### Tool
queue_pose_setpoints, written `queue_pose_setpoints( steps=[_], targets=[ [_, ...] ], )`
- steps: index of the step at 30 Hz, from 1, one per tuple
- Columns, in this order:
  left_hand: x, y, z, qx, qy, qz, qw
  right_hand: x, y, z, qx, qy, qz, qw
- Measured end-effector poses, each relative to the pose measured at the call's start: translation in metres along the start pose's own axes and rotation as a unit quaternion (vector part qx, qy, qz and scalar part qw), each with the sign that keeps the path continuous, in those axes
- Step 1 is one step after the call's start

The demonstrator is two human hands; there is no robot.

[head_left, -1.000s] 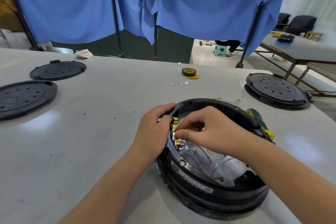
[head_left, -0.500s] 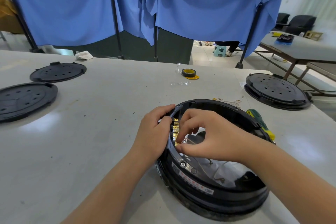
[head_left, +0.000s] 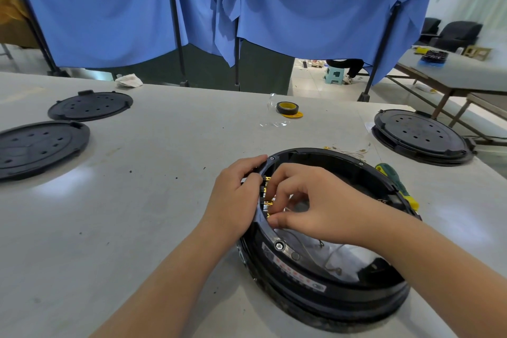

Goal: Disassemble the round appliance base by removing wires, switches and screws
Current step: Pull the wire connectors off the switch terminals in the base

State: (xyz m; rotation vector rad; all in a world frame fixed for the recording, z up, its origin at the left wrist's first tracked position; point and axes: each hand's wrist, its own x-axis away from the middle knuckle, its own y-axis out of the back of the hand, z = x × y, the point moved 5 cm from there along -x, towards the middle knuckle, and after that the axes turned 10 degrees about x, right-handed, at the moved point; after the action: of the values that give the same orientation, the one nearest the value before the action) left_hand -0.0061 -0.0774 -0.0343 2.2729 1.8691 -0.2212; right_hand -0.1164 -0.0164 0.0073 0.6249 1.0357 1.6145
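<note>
The round black appliance base [head_left: 329, 293] lies open side up on the grey table, in front of me and slightly right. My left hand [head_left: 233, 200] grips its left rim from outside, thumb over the edge. My right hand [head_left: 310, 206] reaches inside the ring; its thumb and fingers pinch at the brass terminals [head_left: 267, 202] on the inner left wall. Thin wires [head_left: 315, 255] trail across the shiny floor of the base. A screw [head_left: 279, 246] sits in the near rim.
A green and yellow screwdriver [head_left: 395, 181] lies behind the base on the right. Loose wires [head_left: 348, 149] lie beyond the base. A tape roll [head_left: 287, 108] stands further back. Black round covers rest at left [head_left: 41, 145], [head_left: 90, 105] and a stacked base at right [head_left: 419, 134].
My right hand's fingers have shifted slightly along the terminals, the thumb dropping lower toward the near rim. My left hand and the base have stayed put.
</note>
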Motion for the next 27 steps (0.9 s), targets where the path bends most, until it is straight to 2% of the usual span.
queue_pose_setpoints(
  steps=[10, 27],
  targets=[
    [0.0, 0.0, 0.002, -0.008, -0.006, 0.006, 1.0, 0.003, -0.001, -0.003, -0.004, -0.006, -0.015, 1.0],
    [0.0, 0.0, 0.002, 0.007, -0.002, 0.001, 1.0, 0.003, 0.006, -0.011, -0.073, -0.046, 0.017, 0.996]
  ],
)
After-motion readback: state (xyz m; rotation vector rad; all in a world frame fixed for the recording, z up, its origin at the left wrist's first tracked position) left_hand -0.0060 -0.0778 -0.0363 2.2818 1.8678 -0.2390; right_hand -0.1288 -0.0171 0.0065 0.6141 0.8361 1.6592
